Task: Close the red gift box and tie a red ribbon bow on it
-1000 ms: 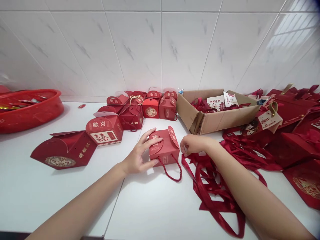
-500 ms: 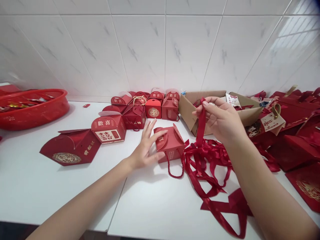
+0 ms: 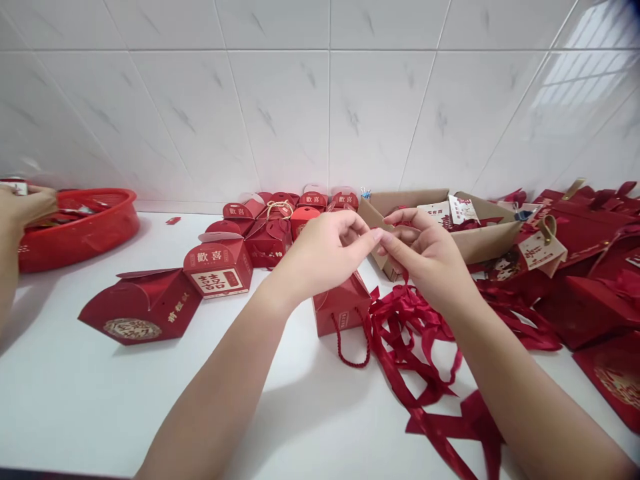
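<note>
In the middle, both my hands are raised with their fingertips meeting. My right hand (image 3: 425,257) is closed on the red ribbon (image 3: 407,310), whose strand hangs down to a tangled heap on the table. My left hand (image 3: 335,250) pinches at the same spot, thumb against fingers; the ribbon's end is mostly hidden there. Below my left hand stands a small red gift box (image 3: 343,303) with a twisted red cord handle (image 3: 353,363). My left hand and forearm hide part of its top.
Several red gift boxes (image 3: 217,267) stand to the left and back. At far left, another person's hand (image 3: 35,203) is over a red plastic basket (image 3: 90,233). A cardboard box (image 3: 487,243) holds tags at the back right, beside piled red bags (image 3: 580,220).
My left hand has left the gift box and risen to the right, meeting my right hand at the ribbon. Another person's hand has appeared over the basket.
</note>
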{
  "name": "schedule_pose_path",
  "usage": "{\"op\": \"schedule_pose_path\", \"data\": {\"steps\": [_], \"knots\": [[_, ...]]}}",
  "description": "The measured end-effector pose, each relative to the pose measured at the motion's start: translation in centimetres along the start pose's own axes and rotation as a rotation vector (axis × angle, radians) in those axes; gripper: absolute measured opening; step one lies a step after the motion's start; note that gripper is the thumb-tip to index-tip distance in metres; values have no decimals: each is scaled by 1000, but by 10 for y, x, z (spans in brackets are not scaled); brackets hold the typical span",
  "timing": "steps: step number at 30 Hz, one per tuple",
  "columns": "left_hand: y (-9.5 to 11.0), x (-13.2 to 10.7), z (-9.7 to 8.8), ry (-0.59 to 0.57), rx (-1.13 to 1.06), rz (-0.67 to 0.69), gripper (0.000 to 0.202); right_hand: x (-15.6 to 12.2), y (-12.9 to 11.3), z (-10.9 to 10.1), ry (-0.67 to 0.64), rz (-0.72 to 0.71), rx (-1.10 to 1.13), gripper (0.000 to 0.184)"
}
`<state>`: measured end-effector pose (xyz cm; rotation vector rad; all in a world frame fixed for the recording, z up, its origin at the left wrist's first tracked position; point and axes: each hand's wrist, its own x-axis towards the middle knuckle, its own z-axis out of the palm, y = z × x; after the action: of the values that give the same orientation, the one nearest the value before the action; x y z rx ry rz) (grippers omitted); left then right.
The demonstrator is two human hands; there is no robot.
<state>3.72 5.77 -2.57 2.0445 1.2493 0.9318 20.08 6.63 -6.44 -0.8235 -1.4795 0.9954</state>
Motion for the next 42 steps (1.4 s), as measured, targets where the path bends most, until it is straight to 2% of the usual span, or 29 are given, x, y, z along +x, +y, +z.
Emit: {"op": "schedule_pose_path", "data": {"steps": [3, 8, 11, 16, 19, 24, 30, 34, 42], "knots": [[-3, -4, -8, 21, -16, 34, 27, -4, -5, 2, -69, -7, -3, 19], [2, -16, -21, -59, 41, 82, 30, -9, -17, 4, -215, 42, 32, 11], [8, -23, -25, -82, 91, 122, 17, -6, -25, 4, -231, 20, 37, 11], [12, -26, -28, 71, 136, 176, 11, -1, -32, 6, -317, -5, -60, 9], [10, -24, -28, 112, 168, 206, 12, -3, -30, 9, -309, -6, -80, 9], [8, -21, -25, 97, 205, 201, 9, -3, -23, 12, -295, 4, -65, 7], [10, -19, -21, 67, 188, 213, 7, -6, -26, 12, -258, -8, -14, 7], [12, -21, -24, 80, 210, 235, 4, -12, -26, 13, -254, -43, -71, 12], [12, -21, -31, 116, 283, 173, 15, -12, -22, 15, -162, -160, -292, 18]]}}
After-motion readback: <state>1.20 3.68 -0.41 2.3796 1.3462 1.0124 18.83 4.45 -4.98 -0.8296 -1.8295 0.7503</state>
